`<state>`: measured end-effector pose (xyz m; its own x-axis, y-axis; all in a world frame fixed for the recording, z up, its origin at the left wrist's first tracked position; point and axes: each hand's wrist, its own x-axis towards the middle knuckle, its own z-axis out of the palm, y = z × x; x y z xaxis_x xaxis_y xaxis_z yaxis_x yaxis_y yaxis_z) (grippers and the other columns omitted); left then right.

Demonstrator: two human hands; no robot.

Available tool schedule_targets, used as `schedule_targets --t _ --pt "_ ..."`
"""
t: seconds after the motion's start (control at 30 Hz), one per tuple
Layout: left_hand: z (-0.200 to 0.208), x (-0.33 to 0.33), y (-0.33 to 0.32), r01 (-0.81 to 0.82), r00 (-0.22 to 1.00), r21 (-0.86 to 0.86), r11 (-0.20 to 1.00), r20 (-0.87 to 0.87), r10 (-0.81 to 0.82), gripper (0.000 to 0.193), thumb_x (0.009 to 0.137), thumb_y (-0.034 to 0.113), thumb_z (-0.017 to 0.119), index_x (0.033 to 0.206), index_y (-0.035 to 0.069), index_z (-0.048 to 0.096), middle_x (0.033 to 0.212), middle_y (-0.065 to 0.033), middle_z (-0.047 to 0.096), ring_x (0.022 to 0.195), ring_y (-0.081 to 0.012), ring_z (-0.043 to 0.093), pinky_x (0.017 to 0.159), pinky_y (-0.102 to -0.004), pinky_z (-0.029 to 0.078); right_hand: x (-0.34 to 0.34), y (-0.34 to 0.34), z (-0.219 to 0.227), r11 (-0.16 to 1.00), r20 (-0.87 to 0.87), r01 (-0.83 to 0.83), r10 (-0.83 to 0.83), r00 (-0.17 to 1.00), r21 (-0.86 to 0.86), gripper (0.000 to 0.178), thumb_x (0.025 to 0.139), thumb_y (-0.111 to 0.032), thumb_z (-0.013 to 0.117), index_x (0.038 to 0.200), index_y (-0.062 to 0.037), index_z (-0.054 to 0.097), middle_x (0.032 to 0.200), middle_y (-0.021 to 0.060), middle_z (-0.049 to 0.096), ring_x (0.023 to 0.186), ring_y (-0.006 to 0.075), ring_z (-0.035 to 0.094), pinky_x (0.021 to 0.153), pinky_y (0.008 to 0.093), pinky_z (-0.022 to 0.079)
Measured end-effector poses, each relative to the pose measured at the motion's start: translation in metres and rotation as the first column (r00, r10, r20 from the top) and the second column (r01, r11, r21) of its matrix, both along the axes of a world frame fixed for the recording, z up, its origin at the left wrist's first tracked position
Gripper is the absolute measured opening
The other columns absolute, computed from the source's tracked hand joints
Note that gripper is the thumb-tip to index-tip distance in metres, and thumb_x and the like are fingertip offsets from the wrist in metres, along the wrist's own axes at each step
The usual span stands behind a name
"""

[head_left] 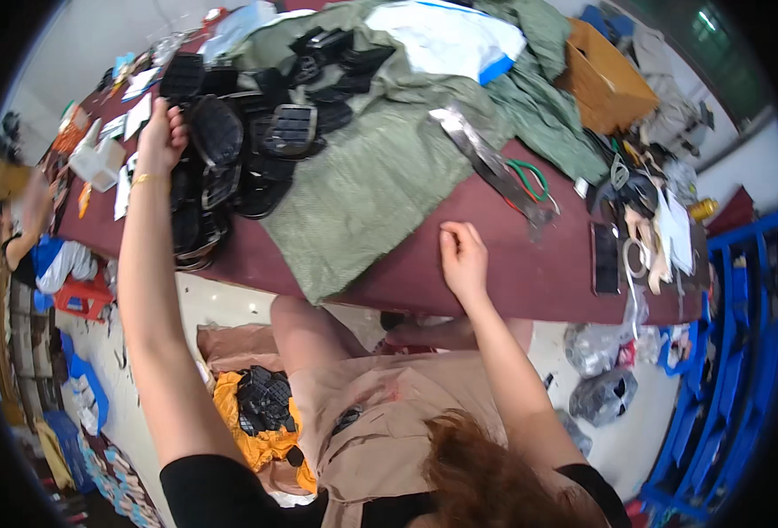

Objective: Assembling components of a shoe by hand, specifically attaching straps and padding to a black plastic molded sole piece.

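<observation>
Along the dark red counter [574,282], I see one person sitting, with both forearms stretched over it. The left hand [162,139] is at the left side of a heap of black moulded pieces [292,132], and its fingers are bent inward, next to one ribbed black piece [181,77]; whether this grip is clamped on something, I cannot tell. The right hand [465,261] is above the bare part near the front edge, well apart from the heap, with the fingers curled; I cannot tell if this grip is together on anything. The heap lies partly upon a grey-green woven sheet [380,198], which hangs over the front edge. Behind the right hand there is a shiny clear strip [477,154], and near its end a green loop [534,179]. Farther to the right lies a dark phone [605,258]. Below the counter, beside the person's left leg, an orange bag [229,414] contains more black pieces [264,400].
</observation>
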<state>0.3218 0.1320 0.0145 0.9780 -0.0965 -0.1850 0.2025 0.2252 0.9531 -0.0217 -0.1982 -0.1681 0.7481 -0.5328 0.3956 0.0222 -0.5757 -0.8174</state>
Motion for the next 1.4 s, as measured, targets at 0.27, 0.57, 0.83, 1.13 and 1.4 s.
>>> schedule_targets --t 0.27,0.57,0.83,1.13,1.4 --pt "-0.133 -0.257 -0.139 0.493 0.838 0.455 0.741 -0.02 -0.545 0.038 0.092 0.033 0.05 0.069 0.004 0.056 0.057 -0.0022 0.054 0.048 -0.0104 0.05 0.045 -0.0258 0.039 0.014 -0.03 -0.003 0.998 0.031 -0.035 0.034 0.999 0.045 0.012 0.081 -0.005 0.059 0.092 -0.0013 0.059 0.078 0.0087 0.058 0.064 0.0175 0.055 0.058 0.0286 0.045" --pt "-0.153 -0.337 -0.193 0.569 0.817 0.129 0.812 0.027 -0.576 0.028 0.093 0.021 0.05 0.078 -0.001 0.058 0.062 -0.0015 0.057 0.053 -0.0056 0.05 0.05 -0.0209 0.043 0.058 -0.139 0.023 0.624 -0.199 -0.002 -0.247 0.948 -0.782 0.016 0.08 -0.014 0.057 0.091 -0.0031 0.051 0.084 0.0136 0.055 0.08 0.0323 0.056 0.068 0.041 0.044" --pt "-0.15 -0.319 -0.254 0.28 0.784 -0.721 0.634 -0.21 -0.585 0.042 0.092 0.02 0.052 0.125 -0.002 0.04 0.114 -0.0126 0.056 0.105 -0.0188 0.055 0.088 -0.0315 0.045 -0.037 -0.034 0.105 0.676 -0.559 -0.502 0.158 0.814 -0.54 0.013 0.078 -0.01 0.057 0.089 -0.0055 0.051 0.095 0.0136 0.053 0.078 0.0329 0.058 0.064 0.043 0.048" --pt "-0.108 -0.29 -0.202 0.601 0.738 -0.549 0.581 0.102 -0.667 0.038 0.095 0.02 0.043 0.129 0.003 0.04 0.102 -0.01 0.06 0.076 -0.0107 0.054 0.067 -0.0274 0.047 -0.046 0.012 0.068 0.546 0.174 -0.481 0.518 0.837 0.686 0.062 0.083 -0.031 0.065 0.127 -0.0072 0.029 0.108 0.0041 0.042 0.087 0.0122 0.048 0.076 0.0259 0.043" --pt "-0.073 -0.137 -0.209 0.243 0.619 0.795 0.556 0.314 -0.72 0.047 0.09 0.026 0.055 0.129 0.003 0.042 0.088 -0.0109 0.064 0.083 -0.0169 0.062 0.078 -0.0288 0.048 0.023 0.005 0.05 0.048 0.321 -0.498 0.709 0.628 0.866 0.014 0.09 -0.014 0.056 0.1 -0.0049 0.053 0.077 0.0004 0.058 0.059 0.0072 0.055 0.051 0.0234 0.045"
